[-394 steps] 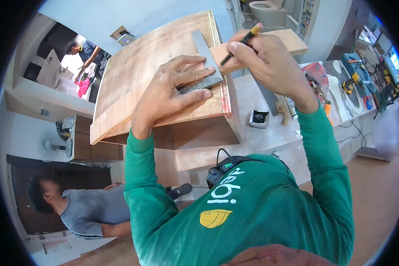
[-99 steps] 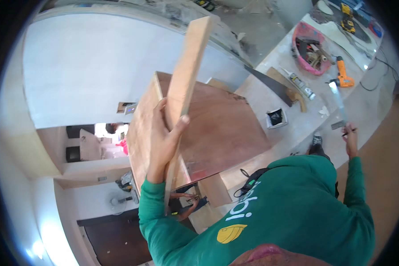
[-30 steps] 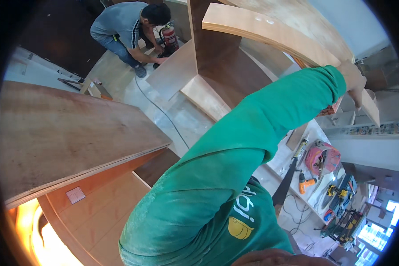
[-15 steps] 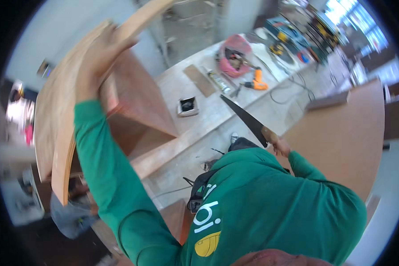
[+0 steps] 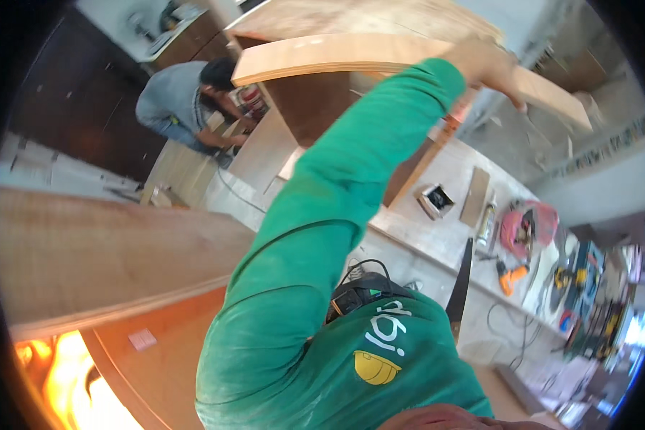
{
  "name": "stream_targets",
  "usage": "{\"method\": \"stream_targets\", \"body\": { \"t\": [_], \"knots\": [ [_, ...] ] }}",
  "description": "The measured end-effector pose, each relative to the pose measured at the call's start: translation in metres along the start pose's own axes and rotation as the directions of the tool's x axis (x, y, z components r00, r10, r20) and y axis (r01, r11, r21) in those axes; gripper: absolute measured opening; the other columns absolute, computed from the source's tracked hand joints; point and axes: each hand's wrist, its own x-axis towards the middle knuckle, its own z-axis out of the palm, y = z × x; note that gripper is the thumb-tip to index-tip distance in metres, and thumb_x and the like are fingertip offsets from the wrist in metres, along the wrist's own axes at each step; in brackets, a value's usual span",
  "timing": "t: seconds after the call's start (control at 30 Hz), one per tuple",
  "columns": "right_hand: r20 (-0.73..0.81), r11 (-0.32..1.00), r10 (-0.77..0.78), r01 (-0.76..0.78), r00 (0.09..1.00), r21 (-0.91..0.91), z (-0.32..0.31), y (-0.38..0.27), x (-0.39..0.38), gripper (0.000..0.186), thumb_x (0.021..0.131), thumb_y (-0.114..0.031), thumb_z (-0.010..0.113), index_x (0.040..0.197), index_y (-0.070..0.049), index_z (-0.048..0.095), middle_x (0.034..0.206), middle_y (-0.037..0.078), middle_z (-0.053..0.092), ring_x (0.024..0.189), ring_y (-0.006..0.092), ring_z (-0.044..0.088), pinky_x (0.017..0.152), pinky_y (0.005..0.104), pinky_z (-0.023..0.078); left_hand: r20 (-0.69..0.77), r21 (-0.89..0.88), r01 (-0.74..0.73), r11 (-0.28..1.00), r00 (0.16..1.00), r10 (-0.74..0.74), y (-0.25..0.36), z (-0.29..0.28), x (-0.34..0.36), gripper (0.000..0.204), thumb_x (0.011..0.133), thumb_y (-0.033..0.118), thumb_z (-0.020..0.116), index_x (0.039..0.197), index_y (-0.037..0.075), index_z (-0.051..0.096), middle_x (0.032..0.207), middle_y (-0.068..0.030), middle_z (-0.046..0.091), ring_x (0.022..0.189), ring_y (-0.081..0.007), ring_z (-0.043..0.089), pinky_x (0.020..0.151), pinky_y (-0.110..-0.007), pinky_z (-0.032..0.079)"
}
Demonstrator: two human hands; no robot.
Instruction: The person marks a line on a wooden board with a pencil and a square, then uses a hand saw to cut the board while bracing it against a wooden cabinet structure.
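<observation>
My left arm, in a green sleeve, reaches up across the view. My left hand (image 5: 482, 63) is closed around a long curved plywood strip (image 5: 337, 54), thumb and fingers over its edges. The strip lies along the front of a wooden cabinet (image 5: 308, 107) that has a broad plywood top (image 5: 380, 18). A handsaw (image 5: 462, 283) points blade up beside my right side; its lower end is behind my torso. My right hand is hidden there.
A workbench (image 5: 401, 228) holds a small box (image 5: 435, 201), a wood offcut (image 5: 475, 197), a sealant tube (image 5: 486, 225), a pink tub (image 5: 529, 228), an orange drill (image 5: 511, 278) and several tools. A co-worker (image 5: 175, 97) crouches far left. Large wooden panels (image 5: 115, 251) stand near left.
The view has swung left, so the cabinet and strip now sit upper centre and the co-worker shows fully. My left hand still grips the strip. My right hand has gone out of sight.
</observation>
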Motion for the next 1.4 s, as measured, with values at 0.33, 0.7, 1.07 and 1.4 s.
{"method": "stream_targets", "body": {
  "t": [0.33, 0.7, 1.07, 1.4],
  "knots": [
    [-0.033, 0.992, -0.073, 0.069, 0.997, -0.107, -0.044, -0.045, -0.011, 0.029, 0.086, -0.032, 0.072, 0.086, -0.003, 0.069, 0.068, 0.006, 0.062, 0.052, 0.0173, 0.056, 0.048, 0.0385, 0.042, -0.043, -0.103, 0.112, 0.988, 0.992, -0.117, 0.007, 0.005, -0.007, 0.095, 0.063, 0.079, 0.081, 0.130, 0.011, 0.074, 0.107, -0.0132, 0.080, 0.099, -0.0321, 0.077, 0.090, -0.043, 0.060],
    [-0.118, 0.981, -0.136, 0.117, 0.984, -0.156, -0.066, -0.054, -0.039, 0.027, 0.083, -0.028, 0.073, 0.086, -0.002, 0.070, 0.064, 0.005, 0.060, 0.050, 0.0163, 0.055, 0.047, 0.0363, 0.041, -0.120, -0.045, 0.036, 0.998, 0.992, -0.041, 0.006, 0.005, -0.014, 0.086, 0.065, 0.079, 0.079, 0.117, 0.011, 0.081, 0.101, -0.0117, 0.081, 0.098, -0.0317, 0.078, 0.090, -0.043, 0.057],
    [-0.095, 0.924, -0.296, 0.259, 0.950, -0.281, -0.107, -0.096, -0.065, 0.025, 0.080, -0.024, 0.074, 0.086, -0.001, 0.070, 0.061, 0.003, 0.057, 0.048, 0.0152, 0.053, 0.046, 0.0342, 0.039, -0.131, 0.114, -0.067, 0.991, 0.988, 0.082, 0.018, -0.005, -0.014, 0.087, 0.067, 0.074, 0.079, 0.118, 0.005, 0.076, 0.109, -0.0161, 0.079, 0.095, -0.0378, 0.076, 0.083, -0.051, 0.059],
    [0.214, 0.848, -0.346, 0.402, 0.914, -0.346, -0.122, -0.220, -0.008, 0.025, 0.078, -0.015, 0.075, 0.096, 0.002, 0.071, 0.059, 0.002, 0.056, 0.042, 0.0128, 0.049, 0.040, 0.0298, 0.039, -0.315, 0.214, -0.033, 0.976, 0.944, 0.101, 0.031, -0.012, -0.022, 0.076, 0.069, 0.063, 0.082, 0.122, 0.009, 0.073, 0.118, -0.0142, 0.074, 0.103, -0.0354, 0.074, 0.084, -0.049, 0.060]
  ]
}}
